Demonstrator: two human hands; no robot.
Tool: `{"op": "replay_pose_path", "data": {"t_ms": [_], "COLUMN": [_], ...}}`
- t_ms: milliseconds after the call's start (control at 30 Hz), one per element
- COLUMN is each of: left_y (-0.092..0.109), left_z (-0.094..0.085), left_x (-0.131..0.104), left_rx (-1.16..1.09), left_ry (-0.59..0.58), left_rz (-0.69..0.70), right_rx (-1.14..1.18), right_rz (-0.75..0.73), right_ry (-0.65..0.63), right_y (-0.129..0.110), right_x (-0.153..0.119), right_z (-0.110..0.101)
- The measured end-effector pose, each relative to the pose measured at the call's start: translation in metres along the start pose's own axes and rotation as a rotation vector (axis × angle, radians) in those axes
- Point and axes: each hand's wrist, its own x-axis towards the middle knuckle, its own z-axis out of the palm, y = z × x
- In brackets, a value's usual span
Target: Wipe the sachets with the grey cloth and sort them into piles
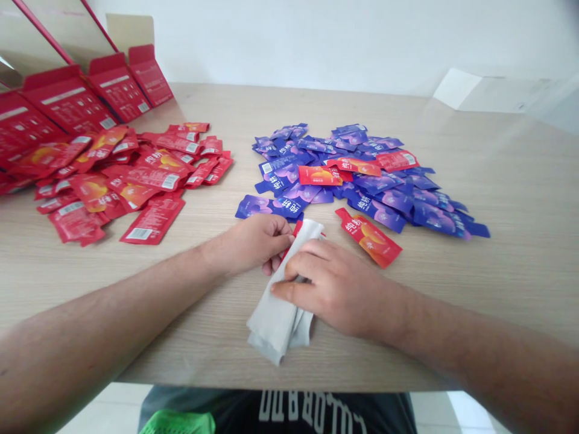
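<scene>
My right hand (339, 286) is closed over a folded light grey cloth (269, 313), which hangs toward the table's front edge. Close beside it, my left hand (253, 244) has its thumb and fingers pinched at the cloth's upper left side, on the edge of a red sachet (297, 228) that is mostly hidden behind the cloth. Just right of the cloth's upper end lies a red sachet with an orange fruit print (368, 238). Beyond both hands spreads a pile of blue-purple sachets (289, 175), with several red sachets (321, 175) on top.
At the left is a heap of red sachets (149, 169). Red boxes with open flaps (117, 87) stand behind it. A white box (484, 93) sits at the back right of the wooden table (497, 283). Something green (178, 422) shows below the front edge.
</scene>
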Motion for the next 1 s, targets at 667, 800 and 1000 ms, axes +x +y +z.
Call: {"op": "replay_pose_path", "data": {"t_ms": [667,800,1000], "left_y": [0.0002,0.0016,0.0007], "left_z": [0.0005,-0.0003,0.0013], "left_x": [0.0005,0.0003,0.0005], "left_rx": [0.017,0.074,-0.013], "left_ry": [0.04,0.079,0.02], "left_rz": [-0.002,0.02,-0.025], "right_rx": [0.01,-0.006,0.143], "right_rz": [0.03,0.104,-0.026], "right_ry": [-0.008,0.069,-0.125], "right_y": [0.0027,0.0028,-0.0003], "right_x": [-0.0017,-0.002,-0.0077], "right_z": [0.0003,0.003,-0.0045]}}
